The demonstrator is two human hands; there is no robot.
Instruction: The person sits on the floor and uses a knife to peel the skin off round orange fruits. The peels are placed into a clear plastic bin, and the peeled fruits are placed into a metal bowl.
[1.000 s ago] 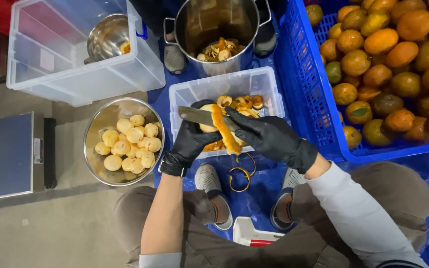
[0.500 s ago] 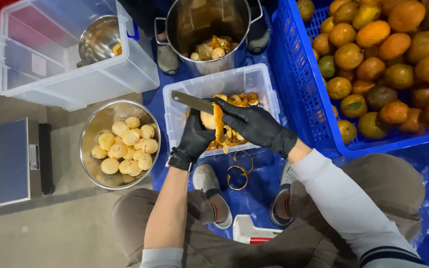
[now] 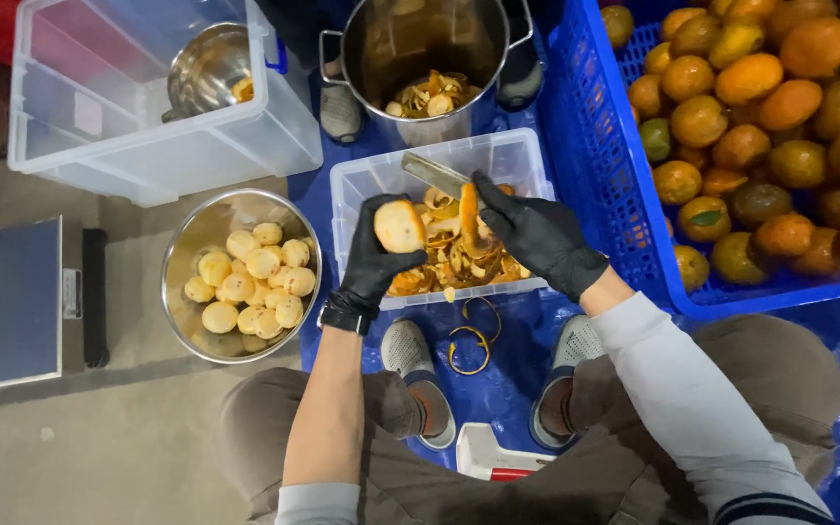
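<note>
1. Since the earlier frames the two hands have come apart: the left hand (image 3: 373, 255) has carried the peeled fruit (image 3: 400, 226) off to the left, away from the blade, and the strip of peel (image 3: 469, 216) that hung from the fruit now hangs by the right hand (image 3: 534, 236).
2. The left hand, in a black glove, has its fingers curled round the pale peeled fruit and holds it above the left end of the small clear tub (image 3: 371, 175).
3. The right hand, also gloved in black, is closed on a knife (image 3: 433, 174); the blade points far and left over the tub, and the orange peel strip dangles just beside the fingers.
4. The small clear tub lies between the hands and holds orange peelings.
5. To the left, a steel bowl (image 3: 190, 335) holds many peeled fruits.
6. On the right, a blue crate (image 3: 600, 165) is full of unpeeled oranges (image 3: 760, 97).
7. On the far side stands a metal pot (image 3: 439, 39) with scraps inside.
8. A curl of peel (image 3: 469, 340) lies on the blue sheet between the person's shoes.
</note>
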